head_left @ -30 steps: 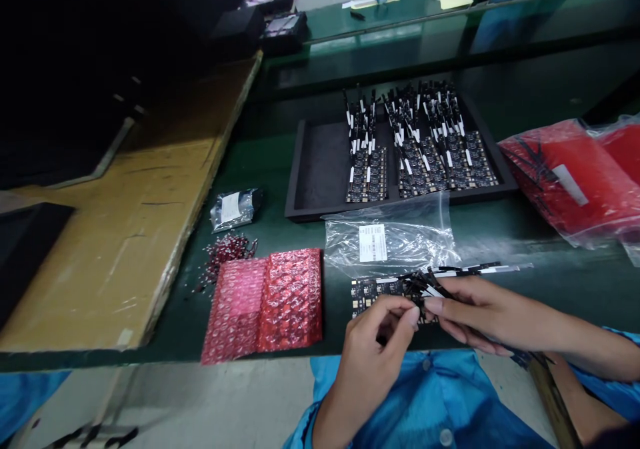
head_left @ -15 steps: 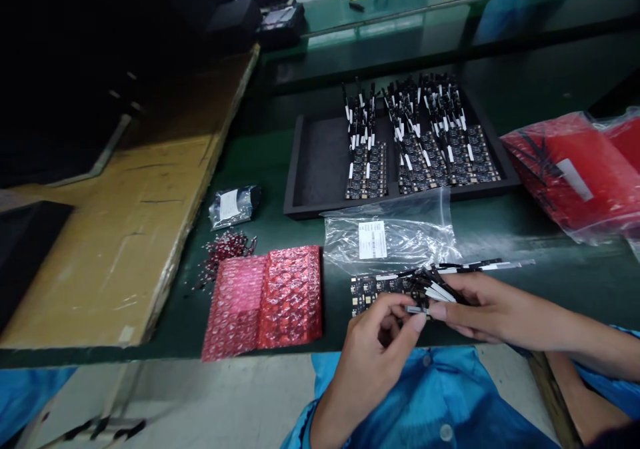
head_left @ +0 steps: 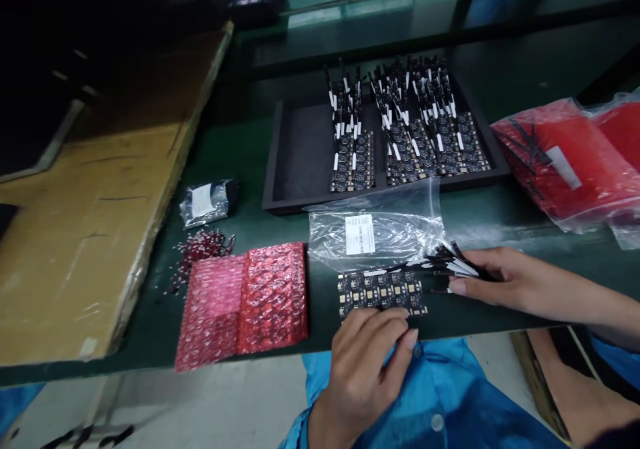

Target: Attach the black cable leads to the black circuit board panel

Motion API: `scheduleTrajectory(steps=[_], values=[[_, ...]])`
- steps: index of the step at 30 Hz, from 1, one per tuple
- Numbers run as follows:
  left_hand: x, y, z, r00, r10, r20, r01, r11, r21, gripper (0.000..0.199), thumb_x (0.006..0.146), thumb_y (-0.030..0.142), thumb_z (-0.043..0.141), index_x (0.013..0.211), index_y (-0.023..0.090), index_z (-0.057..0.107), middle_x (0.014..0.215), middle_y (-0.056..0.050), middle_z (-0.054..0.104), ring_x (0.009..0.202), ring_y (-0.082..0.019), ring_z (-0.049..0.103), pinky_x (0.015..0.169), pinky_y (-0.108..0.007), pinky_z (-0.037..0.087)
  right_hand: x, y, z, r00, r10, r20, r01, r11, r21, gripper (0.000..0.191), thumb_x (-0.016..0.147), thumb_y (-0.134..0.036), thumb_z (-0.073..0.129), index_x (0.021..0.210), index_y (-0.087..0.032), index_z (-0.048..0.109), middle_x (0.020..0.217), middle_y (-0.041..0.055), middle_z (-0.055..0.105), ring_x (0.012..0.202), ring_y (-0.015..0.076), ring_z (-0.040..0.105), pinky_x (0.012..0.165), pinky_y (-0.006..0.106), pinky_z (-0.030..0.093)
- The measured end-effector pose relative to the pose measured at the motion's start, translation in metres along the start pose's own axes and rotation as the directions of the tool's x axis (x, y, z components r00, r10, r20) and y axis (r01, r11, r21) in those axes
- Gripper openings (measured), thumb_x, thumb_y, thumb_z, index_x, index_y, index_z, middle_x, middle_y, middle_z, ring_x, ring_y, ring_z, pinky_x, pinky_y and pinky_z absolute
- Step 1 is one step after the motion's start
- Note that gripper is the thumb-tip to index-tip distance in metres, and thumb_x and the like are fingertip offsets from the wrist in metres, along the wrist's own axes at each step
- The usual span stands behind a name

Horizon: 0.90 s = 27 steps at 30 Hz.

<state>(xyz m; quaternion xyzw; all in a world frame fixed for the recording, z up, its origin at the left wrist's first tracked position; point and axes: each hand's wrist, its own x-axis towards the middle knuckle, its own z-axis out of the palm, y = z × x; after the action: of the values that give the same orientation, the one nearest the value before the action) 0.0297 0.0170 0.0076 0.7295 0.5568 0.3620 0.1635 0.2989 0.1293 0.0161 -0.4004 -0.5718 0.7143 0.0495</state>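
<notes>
A panel of small black circuit boards (head_left: 380, 294) with gold pads lies at the near edge of the table. My left hand (head_left: 367, 362) rests at its lower edge, fingers lying side by side and thumb apart, gripping nothing visible. To the right of the panel, my right hand (head_left: 505, 281) is closed on a bundle of black flex cables (head_left: 463, 267) with white strips, fanned toward the left. One cable with a white strip (head_left: 375, 273) lies along the panel's top edge. Just behind it is a clear plastic bag (head_left: 400, 226) with a printed label.
Behind the bag stands a black tray (head_left: 305, 156) with several boards and cables. Pink bubble wrap (head_left: 250, 302), tiny dark red parts (head_left: 203, 252) and a silvery bag (head_left: 205, 202) lie to the left, beside cardboard (head_left: 100, 236). Red bags (head_left: 570, 162) lie right.
My left hand has left the cable end near my right hand and moved down-left onto the panel's lower edge. My right hand shifted slightly right, still with the bundle. The view shifted.
</notes>
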Motion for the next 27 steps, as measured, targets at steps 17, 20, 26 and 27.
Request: scheduleTrajectory(steps=[17, 20, 26, 27], values=[[-0.006, 0.0, 0.023, 0.942, 0.299, 0.152, -0.332, 0.893, 0.304, 0.016, 0.087, 0.039, 0.07, 0.103, 0.038, 0.067, 0.124, 0.011, 0.068, 0.086, -0.013, 0.072, 0.066, -0.029, 0.062, 0.011, 0.006, 0.002, 0.994, 0.011, -0.105, -0.042, 0.954, -0.297, 0.051, 0.108, -0.071, 0.073, 0.087, -0.024, 0.07, 0.071, -0.0072, 0.046, 0.069, 0.0167, 0.041, 0.057, 0.028, 0.03], [-0.007, -0.002, 0.024, 0.945, 0.29, 0.154, -0.324, 0.896, 0.302, 0.019, 0.086, 0.04, 0.07, 0.105, 0.04, 0.067, 0.123, 0.011, 0.068, 0.086, -0.015, 0.073, 0.065, -0.03, 0.063, 0.011, 0.011, 0.003, 0.994, 0.008, -0.107, -0.042, 0.948, -0.317, 0.052, 0.109, -0.071, 0.071, 0.088, -0.024, 0.07, 0.069, -0.0079, 0.047, 0.066, 0.0161, 0.041, 0.057, 0.029, 0.029], [-0.005, -0.001, 0.024, 0.945, 0.295, 0.139, -0.325, 0.884, 0.336, 0.019, 0.086, 0.041, 0.07, 0.105, 0.034, 0.067, 0.126, 0.01, 0.066, 0.085, -0.014, 0.072, 0.065, -0.028, 0.063, 0.011, 0.009, 0.006, 0.991, -0.006, -0.134, -0.043, 0.933, -0.357, 0.05, 0.111, -0.069, 0.065, 0.087, -0.025, 0.07, 0.066, -0.0074, 0.051, 0.063, 0.0162, 0.042, 0.056, 0.03, 0.029], [-0.005, -0.001, 0.024, 0.946, 0.294, 0.139, -0.324, 0.882, 0.341, 0.02, 0.086, 0.041, 0.07, 0.106, 0.035, 0.067, 0.127, 0.01, 0.066, 0.085, -0.014, 0.072, 0.065, -0.029, 0.063, 0.011, 0.009, 0.006, 0.99, -0.006, -0.138, -0.044, 0.933, -0.357, 0.049, 0.11, -0.068, 0.065, 0.086, -0.025, 0.069, 0.065, -0.0072, 0.052, 0.062, 0.0163, 0.042, 0.055, 0.03, 0.029]])
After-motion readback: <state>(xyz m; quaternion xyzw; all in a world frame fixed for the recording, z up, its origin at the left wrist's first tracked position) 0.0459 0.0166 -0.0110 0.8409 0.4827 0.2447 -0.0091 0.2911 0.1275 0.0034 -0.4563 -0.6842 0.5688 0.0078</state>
